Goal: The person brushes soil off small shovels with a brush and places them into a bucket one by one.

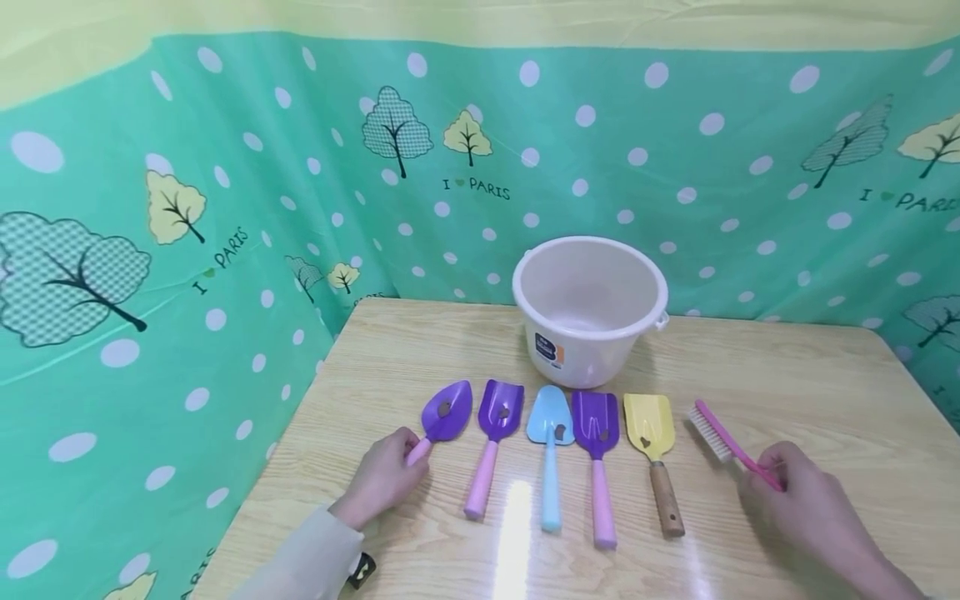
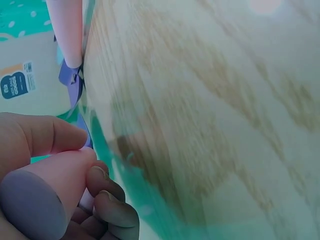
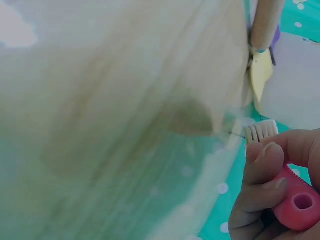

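My left hand (image 1: 384, 475) grips the pink handle of a purple pointed trowel (image 1: 447, 412) at the left end of a row; the left wrist view shows fingers and thumb around that handle (image 2: 55, 195). In my right hand (image 1: 806, 500) is a pink brush (image 1: 722, 435) with white bristles, held by its handle. Between the hands lie a purple shovel (image 1: 501, 408) with a pink handle, a light blue trowel (image 1: 551, 417), another purple shovel (image 1: 596, 421) and a yellow shovel (image 1: 651, 423) with a wooden handle. Each blade bears a small brown spot.
A white bucket (image 1: 588, 354) with a label stands behind the row, near the back of the wooden table (image 1: 420, 333). Green dotted cloth (image 1: 465, 242) hangs behind and at the left. A small black object (image 1: 362, 571) shows by the left sleeve.
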Action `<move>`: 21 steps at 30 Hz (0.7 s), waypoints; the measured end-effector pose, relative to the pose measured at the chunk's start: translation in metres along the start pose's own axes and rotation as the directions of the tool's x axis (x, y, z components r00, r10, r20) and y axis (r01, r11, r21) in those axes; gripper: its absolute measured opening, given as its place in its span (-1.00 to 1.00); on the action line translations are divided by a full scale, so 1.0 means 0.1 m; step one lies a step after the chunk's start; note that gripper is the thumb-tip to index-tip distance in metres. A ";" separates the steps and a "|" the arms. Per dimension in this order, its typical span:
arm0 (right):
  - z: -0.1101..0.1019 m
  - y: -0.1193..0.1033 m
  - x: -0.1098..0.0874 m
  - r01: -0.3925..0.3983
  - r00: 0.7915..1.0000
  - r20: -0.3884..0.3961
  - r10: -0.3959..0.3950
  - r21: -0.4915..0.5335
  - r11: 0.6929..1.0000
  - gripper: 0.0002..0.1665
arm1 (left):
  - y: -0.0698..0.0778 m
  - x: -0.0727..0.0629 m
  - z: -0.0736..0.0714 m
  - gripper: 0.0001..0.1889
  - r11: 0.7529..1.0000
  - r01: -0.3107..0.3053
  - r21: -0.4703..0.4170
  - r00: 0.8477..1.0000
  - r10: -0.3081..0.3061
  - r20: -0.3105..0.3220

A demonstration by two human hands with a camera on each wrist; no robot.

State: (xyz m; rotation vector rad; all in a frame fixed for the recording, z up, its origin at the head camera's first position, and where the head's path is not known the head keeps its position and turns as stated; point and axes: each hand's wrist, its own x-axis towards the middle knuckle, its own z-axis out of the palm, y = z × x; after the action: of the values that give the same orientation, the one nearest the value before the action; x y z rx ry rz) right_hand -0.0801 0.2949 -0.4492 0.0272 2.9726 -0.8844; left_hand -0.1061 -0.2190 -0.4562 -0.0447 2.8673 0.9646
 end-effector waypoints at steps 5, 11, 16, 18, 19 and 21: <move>-0.01 -0.14 0.04 0.054 0.996 -0.078 -0.054 0.002 0.999 -0.71 | 0.00 -0.04 -0.05 -0.75 1.000 0.020 -0.007 1.000 -0.020 0.001; -0.02 -0.35 0.04 0.121 0.984 -0.134 -0.121 -0.004 0.993 -0.72 | 0.00 -0.08 -0.07 -0.75 1.000 0.016 -0.013 1.000 -0.016 -0.001; 0.02 -0.55 0.03 0.171 0.976 -0.136 -0.173 -0.025 0.985 -0.76 | -0.01 -0.10 -0.08 -0.74 1.000 0.022 -0.021 1.000 -0.022 0.007; 0.05 -0.63 0.03 0.197 0.971 -0.131 -0.200 -0.032 0.980 -0.76 | -0.01 -0.11 -0.08 -0.73 1.000 0.022 -0.022 1.000 -0.022 0.009; 0.07 -0.67 0.02 0.212 0.968 -0.130 -0.214 -0.034 0.977 -0.76 | -0.01 -0.12 -0.09 -0.73 0.999 0.027 -0.023 1.000 -0.027 0.010; 0.11 -0.76 0.01 0.238 0.962 -0.127 -0.240 -0.030 0.971 -0.75 | -0.01 -0.13 -0.09 -0.74 0.999 0.031 -0.017 0.999 -0.031 0.010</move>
State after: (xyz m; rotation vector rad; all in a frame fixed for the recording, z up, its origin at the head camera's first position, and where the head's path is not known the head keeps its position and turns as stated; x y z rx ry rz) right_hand -0.0833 0.2248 -0.4169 -0.2924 3.1517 -0.9163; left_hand -0.0937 -0.2254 -0.4485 -0.0861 2.8412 0.9813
